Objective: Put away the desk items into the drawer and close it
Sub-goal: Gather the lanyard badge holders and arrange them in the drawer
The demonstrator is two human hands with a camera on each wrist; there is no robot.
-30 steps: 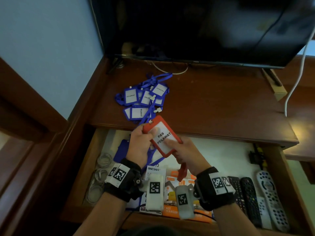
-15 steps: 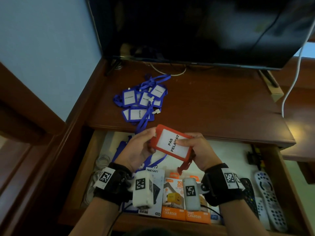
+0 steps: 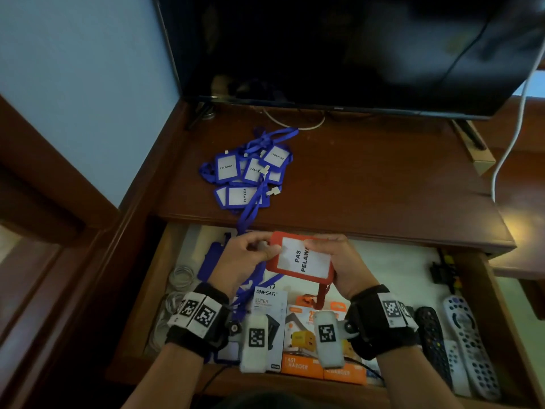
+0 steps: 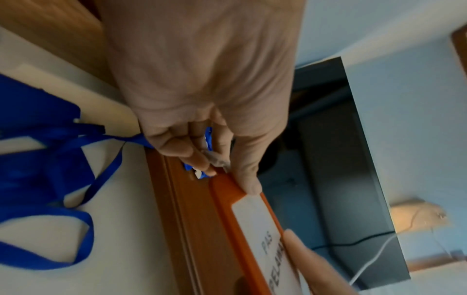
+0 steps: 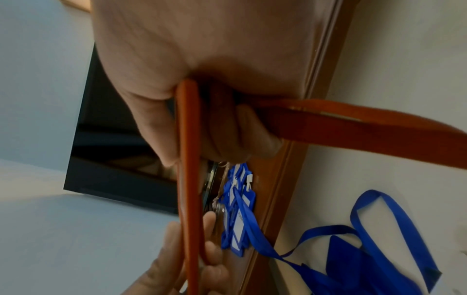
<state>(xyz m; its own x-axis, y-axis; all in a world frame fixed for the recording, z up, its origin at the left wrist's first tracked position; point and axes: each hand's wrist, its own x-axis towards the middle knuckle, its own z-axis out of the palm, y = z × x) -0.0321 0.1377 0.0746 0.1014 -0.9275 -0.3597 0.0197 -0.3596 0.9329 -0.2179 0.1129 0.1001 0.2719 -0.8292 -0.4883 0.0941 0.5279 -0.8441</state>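
Observation:
Both hands hold a red badge holder [image 3: 300, 256] marked "PAS PELAWAT" over the open drawer [image 3: 165, 261]. My left hand [image 3: 250, 255] pinches its left end, thumb on the red frame [image 4: 227, 199]. My right hand [image 3: 336, 261] grips the right end, thumb on the card face and fingers curled behind the holder's thin edge [image 5: 188, 179]. Its red lanyard [image 5: 353, 121] runs out from under the right fingers and hangs below [image 3: 323, 296]. A pile of blue badge holders [image 3: 250, 175] with lanyards lies on the desk top, one blue strap [image 3: 250, 214] trailing into the drawer.
In the drawer lie a blue holder [image 3: 212, 261], coiled white cables [image 3: 180, 276], charger boxes [image 3: 300, 343] and several remotes [image 3: 469, 349]. A dark TV [image 3: 339, 48] stands at the desk's back, a white cable [image 3: 513, 137] hanging at right. A blue wall [image 3: 82, 84] is left.
The red holder has been turned from upright to lying flat crosswise and has come down from the desk edge to over the drawer. Both hands kept hold of it.

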